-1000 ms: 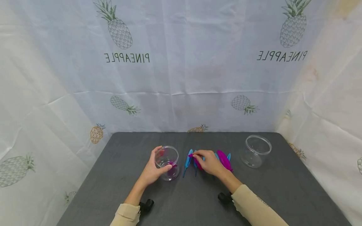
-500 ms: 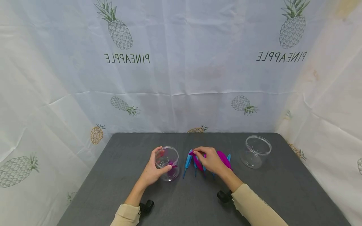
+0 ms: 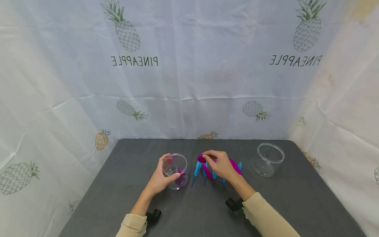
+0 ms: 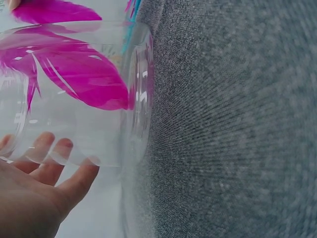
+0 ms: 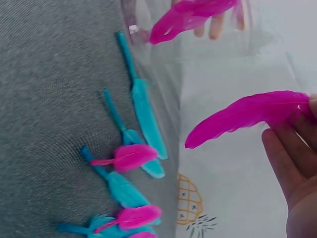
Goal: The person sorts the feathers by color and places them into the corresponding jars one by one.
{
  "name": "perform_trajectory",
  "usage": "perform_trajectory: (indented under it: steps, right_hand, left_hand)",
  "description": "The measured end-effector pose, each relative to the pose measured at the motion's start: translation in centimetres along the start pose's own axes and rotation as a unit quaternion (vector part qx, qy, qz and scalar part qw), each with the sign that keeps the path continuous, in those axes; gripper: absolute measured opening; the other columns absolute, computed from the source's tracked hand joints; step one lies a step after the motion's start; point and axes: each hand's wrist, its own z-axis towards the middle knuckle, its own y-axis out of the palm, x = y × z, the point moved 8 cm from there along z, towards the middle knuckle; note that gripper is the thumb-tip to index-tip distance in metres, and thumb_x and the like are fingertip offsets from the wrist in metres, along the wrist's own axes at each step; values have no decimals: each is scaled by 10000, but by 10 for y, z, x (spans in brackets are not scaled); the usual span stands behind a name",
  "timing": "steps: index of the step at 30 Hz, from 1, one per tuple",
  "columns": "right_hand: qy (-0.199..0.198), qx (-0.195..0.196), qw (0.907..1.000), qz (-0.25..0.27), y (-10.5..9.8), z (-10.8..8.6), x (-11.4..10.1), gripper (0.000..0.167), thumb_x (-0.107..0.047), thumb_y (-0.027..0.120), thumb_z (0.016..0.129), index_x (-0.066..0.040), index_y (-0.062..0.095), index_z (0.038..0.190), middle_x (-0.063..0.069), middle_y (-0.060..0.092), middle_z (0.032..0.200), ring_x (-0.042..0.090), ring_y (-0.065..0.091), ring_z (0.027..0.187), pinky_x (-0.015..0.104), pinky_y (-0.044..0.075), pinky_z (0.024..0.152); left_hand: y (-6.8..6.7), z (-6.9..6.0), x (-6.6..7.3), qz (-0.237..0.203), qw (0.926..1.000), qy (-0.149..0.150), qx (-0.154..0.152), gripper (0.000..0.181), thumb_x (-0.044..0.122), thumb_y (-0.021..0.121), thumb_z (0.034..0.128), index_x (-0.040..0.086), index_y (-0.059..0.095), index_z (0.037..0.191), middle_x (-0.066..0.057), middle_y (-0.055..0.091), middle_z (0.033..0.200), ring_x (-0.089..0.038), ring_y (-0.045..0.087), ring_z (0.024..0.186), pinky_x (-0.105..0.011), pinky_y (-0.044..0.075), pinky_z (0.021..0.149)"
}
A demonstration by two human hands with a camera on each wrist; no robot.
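Observation:
My left hand [image 3: 160, 181] grips a clear round jar [image 3: 175, 187], thumb on the near side and fingers around the far left. A magenta feather [image 4: 89, 77] shows inside the jar in the left wrist view. Over the table just right of the jar, my right hand [image 3: 221, 167] pinches another magenta feather [image 5: 242, 111] by one end. It hangs in the air, its other end pointing toward the table. Below lie several blue feathers [image 5: 146, 116] and several magenta feathers [image 5: 133, 157] in a row. My right hand partly hides that row in the head view.
A second clear jar [image 3: 269, 161] stands at the right, beyond the feather row. The dark grey table [image 3: 189, 214] ends at a white curtain [image 3: 189, 82] printed with pineapples. Black wrist cameras [image 3: 153, 216] sit on both wrists.
My right hand has risen slightly off the row, lifting the magenta feather with it. The left hand and jar stay in place.

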Motion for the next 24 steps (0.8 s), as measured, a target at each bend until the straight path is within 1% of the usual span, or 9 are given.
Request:
perform_trajectory:
  steps: [6,8,13,19,24]
  right_hand:
    - [152,22,9997,179,-3,5,-7,133,-82,667,990,-47,770,1067,37,769,990,167,732,890,332,604,811]
    - [157,48,9996,231,-5,8,-10,132,-80,668,989,-47,769,1067,36,769,988,165,731,888,327,603,811]
    - [53,170,9995,271,-9,12,-20,131,-70,678,979,-47,769,1071,35,770,985,165,731,883,337,605,810]
    - [-31,232,9994,273,-12,18,-30,131,-64,689,971,-50,772,1072,32,770,992,151,728,884,323,602,823]
    - [-146,256,9990,344,-14,24,-40,131,-62,690,970,-55,770,1074,29,769,994,150,729,889,323,601,826]
  left_hand:
    - [0,0,-1,18,10000,-70,-20,902,230,817,872,161,242,1562,-177,383,1558,-360,332,1469,-602,285,1173]
    - [0,0,0,0,10000,-31,-25,898,226,815,872,153,243,1561,-198,378,1555,-367,333,1466,-608,284,1171]
    - [0,1,0,-89,9999,69,-28,879,192,811,870,132,261,1553,-245,374,1540,-388,334,1460,-624,278,1166]
    - [1,1,0,-136,9999,82,-44,874,175,813,865,128,271,1549,-243,381,1533,-387,332,1463,-625,281,1163]
    - [0,1,1,-93,9999,108,-16,870,182,812,867,129,272,1547,-244,383,1534,-388,339,1460,-625,291,1158]
